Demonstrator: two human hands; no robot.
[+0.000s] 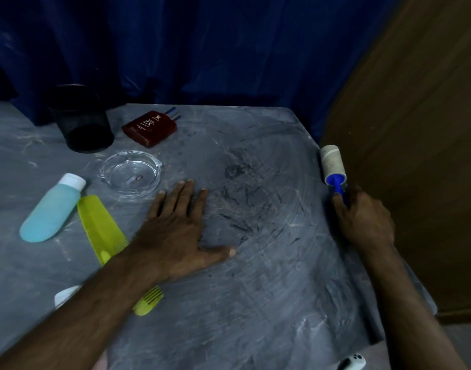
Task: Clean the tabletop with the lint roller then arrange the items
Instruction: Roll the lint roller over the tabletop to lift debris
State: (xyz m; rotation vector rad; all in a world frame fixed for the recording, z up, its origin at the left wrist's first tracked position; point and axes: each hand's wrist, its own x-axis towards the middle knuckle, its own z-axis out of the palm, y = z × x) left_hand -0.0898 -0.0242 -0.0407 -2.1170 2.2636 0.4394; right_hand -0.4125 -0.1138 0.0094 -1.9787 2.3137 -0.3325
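- Left hand (175,231) lies flat and open on the grey surface (269,289), fingers spread, forearm crossing over a yellow comb (101,231).
- Right hand (362,217) is closed around the blue handle of the roller (333,166) at the surface's right edge; the roll points away, whether it touches the surface can't be told.
- Dark hair strands (242,198) are scattered between the hands.
- Teal bottle (51,209) lies just beside the comb.
- Glass ashtray (130,172) sits beyond the left hand.
- Farther: red box (149,128), black mesh cup (82,121).
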